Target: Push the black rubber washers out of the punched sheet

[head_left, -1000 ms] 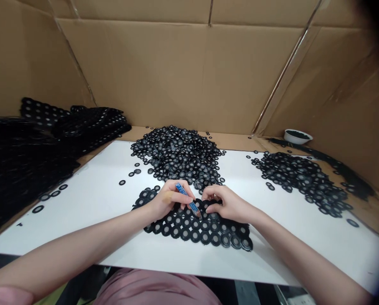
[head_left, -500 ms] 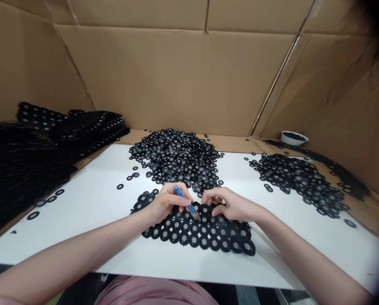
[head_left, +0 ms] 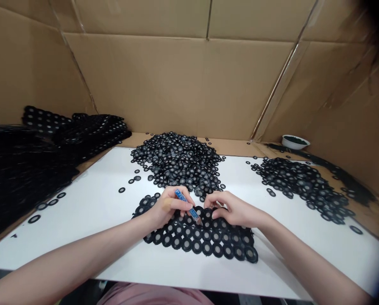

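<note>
My left hand (head_left: 167, 207) grips a blue pencil (head_left: 186, 203), its tip pointing down and right into a joined sheet of black rubber rings with pale centres (head_left: 199, 241). That sheet lies flat on a white board (head_left: 87, 241). My right hand (head_left: 235, 209) sits on the sheet's upper edge, fingers curled against the rings near the pencil tip. The part of the sheet under both hands is hidden.
A heap of loose black rings (head_left: 176, 163) lies just beyond my hands, and another (head_left: 300, 184) lies to the right. Dark stacked sheets (head_left: 27, 169) fill the left side. A white bowl (head_left: 294, 142) stands at the back right. Cardboard walls (head_left: 176, 84) surround the board.
The whole scene sits lower in the view as my head tilts. My right hand has shifted slightly right along the sheet, and the pencil stays in my left hand.
</note>
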`<state>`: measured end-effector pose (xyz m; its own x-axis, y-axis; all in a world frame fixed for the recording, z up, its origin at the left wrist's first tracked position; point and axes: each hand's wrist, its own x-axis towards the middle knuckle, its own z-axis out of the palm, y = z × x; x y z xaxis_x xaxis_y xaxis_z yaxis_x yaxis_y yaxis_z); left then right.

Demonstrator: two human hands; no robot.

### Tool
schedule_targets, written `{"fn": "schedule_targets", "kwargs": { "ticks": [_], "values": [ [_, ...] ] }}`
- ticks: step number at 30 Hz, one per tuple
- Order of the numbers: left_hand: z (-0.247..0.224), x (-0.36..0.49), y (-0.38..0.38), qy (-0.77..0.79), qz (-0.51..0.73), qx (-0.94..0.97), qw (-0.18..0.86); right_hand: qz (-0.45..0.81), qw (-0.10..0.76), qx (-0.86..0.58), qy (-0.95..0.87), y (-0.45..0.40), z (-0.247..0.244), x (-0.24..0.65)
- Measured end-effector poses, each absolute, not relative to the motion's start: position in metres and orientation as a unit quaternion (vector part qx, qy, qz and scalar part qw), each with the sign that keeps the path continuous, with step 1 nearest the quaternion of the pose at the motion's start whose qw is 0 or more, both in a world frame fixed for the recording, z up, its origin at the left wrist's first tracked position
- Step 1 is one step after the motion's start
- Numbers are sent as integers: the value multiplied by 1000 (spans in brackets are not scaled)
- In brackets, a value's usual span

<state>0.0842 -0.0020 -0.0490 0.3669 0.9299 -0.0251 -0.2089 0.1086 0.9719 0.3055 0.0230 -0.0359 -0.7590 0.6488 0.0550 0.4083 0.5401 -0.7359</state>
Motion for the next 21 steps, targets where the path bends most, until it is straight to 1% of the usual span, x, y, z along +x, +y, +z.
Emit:
{"fn": "schedule_targets", "kwargs": {
  "ticks": [4, 10, 21],
  "values": [
    [-52, 82, -1, 351, 438, 506, 655, 421, 154, -287, -847, 24, -30, 310],
    [-53, 81, -1, 346, 438, 505, 659, 465, 152, -276, -827, 23, -29, 314],
    [-52, 80, -2, 338, 446, 501, 660, 487, 133, -260, -823, 24, -22, 316]
  ]
}}
